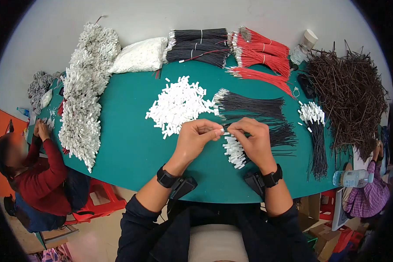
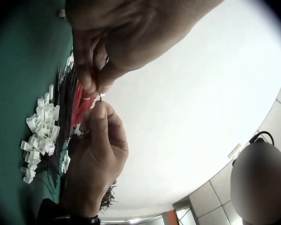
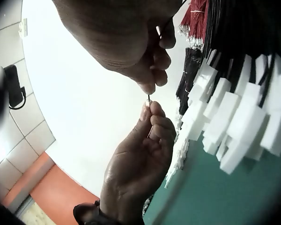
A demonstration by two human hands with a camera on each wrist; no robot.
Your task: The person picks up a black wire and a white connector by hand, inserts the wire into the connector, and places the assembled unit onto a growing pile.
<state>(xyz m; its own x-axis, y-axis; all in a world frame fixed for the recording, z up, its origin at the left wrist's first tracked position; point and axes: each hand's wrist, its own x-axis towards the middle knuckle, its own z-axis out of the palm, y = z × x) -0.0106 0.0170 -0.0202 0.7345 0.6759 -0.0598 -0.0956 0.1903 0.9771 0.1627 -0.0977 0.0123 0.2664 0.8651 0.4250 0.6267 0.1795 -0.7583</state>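
Observation:
My left hand [image 1: 191, 142] pinches a small white connector housing [image 3: 149, 102] between thumb and fingertip, most of it hidden by them. Opposite it, my right hand [image 1: 255, 142] pinches a thin black wire [image 3: 149, 97], whose short end shows between the two hands and meets the housing. The fingertips of both hands are close together above the table. Just under my right hand lies a group of black wires with white housings [image 1: 234, 153] on their ends. Beyond the hands are a heap of loose white housings [image 1: 179, 105] and a bundle of black wires [image 1: 253, 107].
Black wire bundles [image 1: 201, 46], red wire bundles [image 1: 264, 52] and a white bag [image 1: 139, 54] line the back of the green table [image 1: 126, 131]. White-ended wires [image 1: 85, 96] heap at left, dark brown strands [image 1: 347, 96] at right. A bottle [image 1: 353, 178] lies near the right edge. People sit at both sides.

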